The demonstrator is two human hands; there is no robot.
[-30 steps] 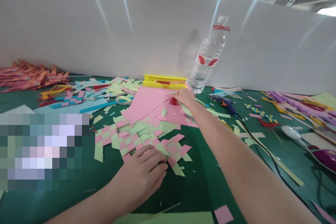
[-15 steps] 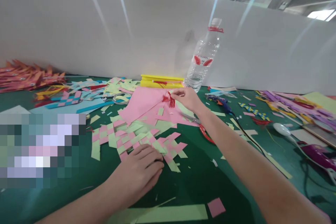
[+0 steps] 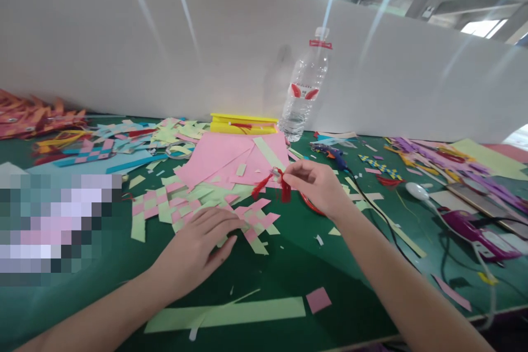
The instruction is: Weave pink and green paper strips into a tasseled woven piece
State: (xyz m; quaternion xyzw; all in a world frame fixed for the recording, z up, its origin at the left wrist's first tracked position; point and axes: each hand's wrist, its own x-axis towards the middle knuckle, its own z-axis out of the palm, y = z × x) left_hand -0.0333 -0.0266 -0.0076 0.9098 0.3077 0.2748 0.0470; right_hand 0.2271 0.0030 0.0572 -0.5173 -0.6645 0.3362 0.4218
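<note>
My right hand (image 3: 315, 184) pinches a pair of red tassels (image 3: 285, 190) by their tops, above the table. One tassel hangs straight under the fingertips; the other swings out to the left. Fingers spread and flat, my left hand (image 3: 202, 245) rests at the near edge of the woven pink and green paper pieces (image 3: 258, 220), covering part of them. Behind these lies a pink paper sheet (image 3: 223, 154) with a pale green strip (image 3: 266, 155) across it. Red-handled scissors (image 3: 310, 204) are partly hidden behind my right hand.
A plastic bottle (image 3: 303, 93) leans near the white partition (image 3: 165, 38), beside a yellow folded piece (image 3: 243, 124). On the right lie a blue glue gun (image 3: 336, 158) with its cord and a purple-handled device (image 3: 474, 234). Blue-pink woven strips (image 3: 88, 153) and paper scraps lie left.
My right hand has drawn the red tassels nearer, lifting them off the pink sheet. The fingers of my left hand have straightened, with the thumb moved apart. The view has shifted slightly right.
</note>
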